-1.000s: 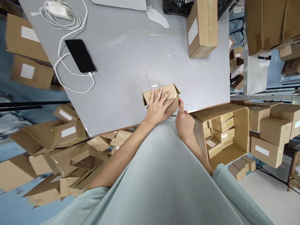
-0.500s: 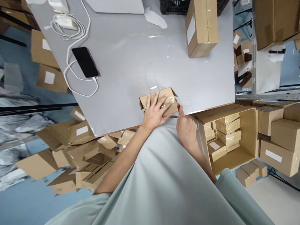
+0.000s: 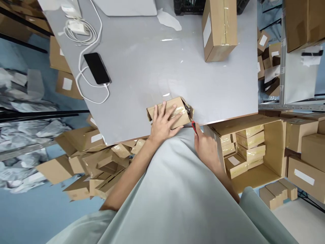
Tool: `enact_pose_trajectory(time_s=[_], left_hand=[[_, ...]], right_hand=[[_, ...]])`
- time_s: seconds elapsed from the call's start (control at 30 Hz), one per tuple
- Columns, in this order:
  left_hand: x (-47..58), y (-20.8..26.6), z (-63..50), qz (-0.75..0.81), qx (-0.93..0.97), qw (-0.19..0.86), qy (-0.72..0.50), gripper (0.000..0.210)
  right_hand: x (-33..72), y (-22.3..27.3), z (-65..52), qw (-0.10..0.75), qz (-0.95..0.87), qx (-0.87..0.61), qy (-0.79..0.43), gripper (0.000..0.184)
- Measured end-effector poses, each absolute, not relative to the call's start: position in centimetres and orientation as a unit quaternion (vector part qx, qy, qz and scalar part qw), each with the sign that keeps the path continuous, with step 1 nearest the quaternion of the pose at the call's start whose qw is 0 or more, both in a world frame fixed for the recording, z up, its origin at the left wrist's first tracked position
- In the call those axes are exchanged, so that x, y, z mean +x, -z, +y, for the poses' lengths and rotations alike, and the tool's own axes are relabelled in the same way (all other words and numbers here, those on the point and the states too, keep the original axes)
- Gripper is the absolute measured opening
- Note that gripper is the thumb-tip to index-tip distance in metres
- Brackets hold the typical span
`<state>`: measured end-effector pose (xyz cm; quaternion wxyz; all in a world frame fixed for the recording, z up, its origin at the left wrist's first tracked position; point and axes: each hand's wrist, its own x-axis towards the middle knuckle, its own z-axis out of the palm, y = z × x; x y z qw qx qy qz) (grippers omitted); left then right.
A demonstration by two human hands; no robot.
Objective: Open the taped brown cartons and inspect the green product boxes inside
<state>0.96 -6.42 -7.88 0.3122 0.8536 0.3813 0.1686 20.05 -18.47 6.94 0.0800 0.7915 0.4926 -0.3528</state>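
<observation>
A small brown cardboard box (image 3: pixel 181 105) with clear tape on it lies near the front edge of the grey table (image 3: pixel 137 74). My left hand (image 3: pixel 161 123) rests flat on its top, fingers spread. The box's right end stands partly open, and something dark shows inside; I cannot make out what. Just off that end, my right hand (image 3: pixel 207 147) is closed around a red-and-black box cutter (image 3: pixel 194 127). The cutter's tip points at the opened end; whether it touches the cardboard I cannot tell.
A taller taped carton (image 3: pixel 220 34) stands at the back right. A phone (image 3: pixel 97 68) on a white cable lies at the left. Right of me, a large open carton (image 3: pixel 274 149) holds several small boxes. Opened cartons (image 3: pixel 111 162) are heaped below the table's left side.
The right end of the box has come open, showing its dark inside. My right hand has drawn back slightly to the right and down with the cutter. The left hand stays on the box.
</observation>
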Motion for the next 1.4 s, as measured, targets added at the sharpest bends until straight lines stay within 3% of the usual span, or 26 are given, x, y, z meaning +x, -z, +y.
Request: enact_pose_trajectory(time_s=[0.1,0.2,0.33,0.47,0.57,0.73,0.9,1.17,1.4], left_hand=[[0.5,8.1,-6.7,0.385,0.848,0.319,-0.173,0.055],[-0.2,7.8,-7.2,0.443,0.822,0.297,-0.198,0.045],[-1.5,6.9,-8.3,0.596,0.730,0.240,-0.234,0.064],[-2.7,7.0,-9.2,0.689,0.628,0.273,-0.237,0.098],[-3.0,8.1,-9.4,0.711,0.560,0.340,-0.253,0.102],[-2.5,9.6,-8.9,0.671,0.490,0.449,-0.329,0.088],[-3.4,10.0,-8.1,0.612,0.439,0.543,-0.372,0.093],[-10.2,11.4,-6.9,0.613,0.390,0.584,-0.362,0.090],[-17.9,16.5,-5.9,0.696,0.317,0.537,-0.357,0.087]], right_hand=[[23.2,-4.2,-19.7,-0.101,0.461,0.821,0.322,0.058],[27.7,3.4,-18.2,-0.228,0.386,0.844,0.296,0.050],[33.8,15.4,-13.9,-0.224,0.328,0.875,0.276,0.034],[36.9,21.1,-11.9,-0.188,0.311,0.896,0.254,0.026],[37.6,21.7,-12.0,-0.176,0.319,0.897,0.249,0.024],[36.9,20.6,-11.9,-0.190,0.330,0.906,0.186,0.040],[32.4,19.7,-10.1,-0.307,0.276,0.821,0.394,0.041],[24.0,18.0,-9.2,-0.328,0.211,0.690,0.610,0.058],[17.6,14.4,-9.0,-0.356,0.219,0.634,0.650,0.074]])
